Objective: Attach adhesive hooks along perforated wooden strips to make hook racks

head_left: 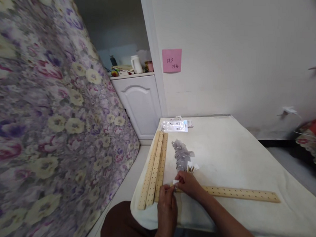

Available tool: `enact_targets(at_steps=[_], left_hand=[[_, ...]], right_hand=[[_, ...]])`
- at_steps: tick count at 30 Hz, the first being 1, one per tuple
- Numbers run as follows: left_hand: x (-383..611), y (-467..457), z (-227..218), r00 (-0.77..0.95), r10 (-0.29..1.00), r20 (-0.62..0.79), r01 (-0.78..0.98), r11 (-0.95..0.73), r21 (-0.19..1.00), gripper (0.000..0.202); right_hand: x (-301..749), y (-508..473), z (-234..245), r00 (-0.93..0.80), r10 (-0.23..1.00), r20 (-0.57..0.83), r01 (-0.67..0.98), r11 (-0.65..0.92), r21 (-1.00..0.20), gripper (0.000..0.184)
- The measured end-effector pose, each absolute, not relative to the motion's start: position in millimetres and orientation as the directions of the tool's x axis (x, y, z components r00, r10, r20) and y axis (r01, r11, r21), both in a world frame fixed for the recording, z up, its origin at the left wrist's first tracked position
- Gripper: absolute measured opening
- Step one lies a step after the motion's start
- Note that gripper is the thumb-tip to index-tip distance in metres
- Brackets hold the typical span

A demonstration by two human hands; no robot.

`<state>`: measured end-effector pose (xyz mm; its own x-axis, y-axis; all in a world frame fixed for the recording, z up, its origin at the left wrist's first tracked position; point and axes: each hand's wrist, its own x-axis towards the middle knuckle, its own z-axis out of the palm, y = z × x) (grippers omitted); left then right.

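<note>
Together at the holed wooden strip (pixel 243 194): left hand (pixel 167 203) and right hand (pixel 189 183)

A floral curtain (pixel 51 121) fills the left side, and a pale wall (pixel 227 58) spans the back. Below the wall stands a table under a cream cloth (pixel 224 159). A white cupboard (pixel 139 100) stands beyond its far left corner, and a brown-clad knee (pixel 125 222) shows at the near left one.

Three more perforated strips (pixel 154 170) lie side by side along the table's left edge, pointing away from the person. The holed wooden strip lies crosswise near the front, reaching right from beneath the hands.

The left hand is curled, fingertips drawn together near that strip's left end; whether it grasps anything, I cannot tell. The right hand comes in from the right and pinches a small white piece (pixel 176 181) at its fingertips, just beside the left hand's.

Past the hands, grey pouches (pixel 182 154) overlap in a row. A clear packet (pixel 174 126) lies at the far edge, while a pink note (pixel 171 60) hangs on the wall. Nearest the right hand is a small cluster of thin gold-coloured pieces (pixel 190 169).
</note>
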<state>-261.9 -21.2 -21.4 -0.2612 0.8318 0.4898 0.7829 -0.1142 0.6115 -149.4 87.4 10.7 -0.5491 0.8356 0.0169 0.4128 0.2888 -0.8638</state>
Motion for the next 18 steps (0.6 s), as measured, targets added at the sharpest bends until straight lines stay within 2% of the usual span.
enact_targets(at_steps=[11, 18], left_hand=[[-260.1, -22.4, -15.7, -0.280, 0.814, 0.509, 0.766, -0.130, 0.629, 0.030], [-257.6, -22.9, -10.1, -0.339, 0.788, 0.513, 0.743, -0.110, 0.660, 0.022]], right_hand=[[-143.0, 85.5, 7.2, -0.512, 0.849, 0.132, 0.334, 0.338, -0.880, 0.019], [-102.3, 66.3, 19.1, -0.453, 0.863, 0.222, 0.381, 0.412, -0.827, 0.018]])
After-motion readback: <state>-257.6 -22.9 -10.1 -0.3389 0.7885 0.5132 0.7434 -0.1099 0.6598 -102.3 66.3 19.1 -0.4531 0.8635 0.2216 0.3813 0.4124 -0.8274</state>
